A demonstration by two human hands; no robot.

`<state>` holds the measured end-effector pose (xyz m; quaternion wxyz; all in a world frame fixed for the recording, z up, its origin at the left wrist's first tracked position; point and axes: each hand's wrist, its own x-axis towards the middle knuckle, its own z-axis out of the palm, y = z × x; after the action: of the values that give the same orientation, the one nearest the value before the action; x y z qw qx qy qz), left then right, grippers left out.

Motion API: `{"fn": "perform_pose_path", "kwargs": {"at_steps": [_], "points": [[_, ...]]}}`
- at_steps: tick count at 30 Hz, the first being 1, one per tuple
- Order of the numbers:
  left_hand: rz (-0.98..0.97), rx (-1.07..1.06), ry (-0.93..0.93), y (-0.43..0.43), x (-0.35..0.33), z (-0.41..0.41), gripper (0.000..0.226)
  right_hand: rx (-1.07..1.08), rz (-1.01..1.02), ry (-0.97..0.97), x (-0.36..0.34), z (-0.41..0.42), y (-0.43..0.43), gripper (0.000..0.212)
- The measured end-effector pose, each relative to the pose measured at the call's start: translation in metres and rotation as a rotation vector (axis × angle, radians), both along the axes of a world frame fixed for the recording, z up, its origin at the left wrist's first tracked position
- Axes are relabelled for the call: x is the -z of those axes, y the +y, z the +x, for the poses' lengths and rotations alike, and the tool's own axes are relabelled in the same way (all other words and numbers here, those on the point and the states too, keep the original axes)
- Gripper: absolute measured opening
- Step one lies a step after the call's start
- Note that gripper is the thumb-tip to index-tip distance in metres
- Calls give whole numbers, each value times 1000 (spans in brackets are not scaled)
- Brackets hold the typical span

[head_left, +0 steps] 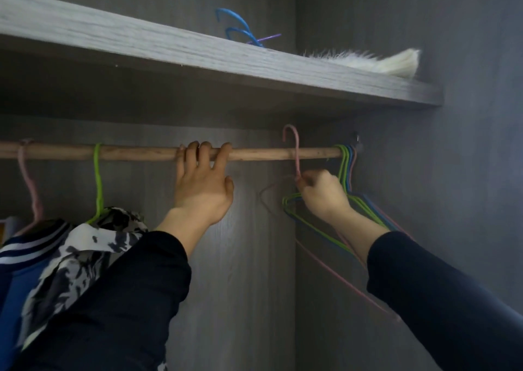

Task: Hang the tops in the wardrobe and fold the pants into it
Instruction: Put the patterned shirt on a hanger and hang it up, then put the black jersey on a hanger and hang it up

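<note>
A wooden rail (pixel 141 152) crosses the wardrobe under a grey shelf. My left hand (pixel 202 184) grips the rail near its middle, fingers curled over the top. My right hand (pixel 322 193) pinches the neck of an empty pink hanger (pixel 295 155), whose hook stands lifted above the rail. Several empty green, blue and pink hangers (pixel 346 169) hang bunched at the rail's right end. At the left, a black-and-white patterned top (pixel 85 246) hangs on a green hanger (pixel 98 178), and a blue top with striped collar (pixel 25 257) hangs on a pink hanger (pixel 27 178).
The grey shelf (pixel 198 56) juts out above the rail; blue and purple hanger hooks (pixel 240 29) and a white furry item (pixel 390 62) lie on it. The wardrobe's right side wall (pixel 452 172) stands close behind the bunched hangers.
</note>
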<state>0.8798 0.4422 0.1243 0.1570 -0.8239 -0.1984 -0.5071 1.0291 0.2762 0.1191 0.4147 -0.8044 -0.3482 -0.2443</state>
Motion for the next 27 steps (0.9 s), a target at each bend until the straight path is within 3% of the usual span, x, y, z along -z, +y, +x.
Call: {"fn": "perform_pose_path", "kwargs": {"at_steps": [8,14,17,20,23,27], "points": [[-108,35,145,-3,-3,-13,73,-50,-5,19,-5,-40,-3,21],[-192,167,119,-16,4,-24,75,-93,114,192,0,-55,-12,19],[-262,252,76,-33,31,-28,69,-62,29,260,36,-78,-31,19],[-494,384,115,-59,70,-23,62,-24,-70,347,59,-100,-62,21],[-694,505,202,-95,115,-10,54,90,-177,348,70,-116,-111,37],[-665,766,109,-167,172,-5,34,215,-315,381,86,-133,-194,41]]}}
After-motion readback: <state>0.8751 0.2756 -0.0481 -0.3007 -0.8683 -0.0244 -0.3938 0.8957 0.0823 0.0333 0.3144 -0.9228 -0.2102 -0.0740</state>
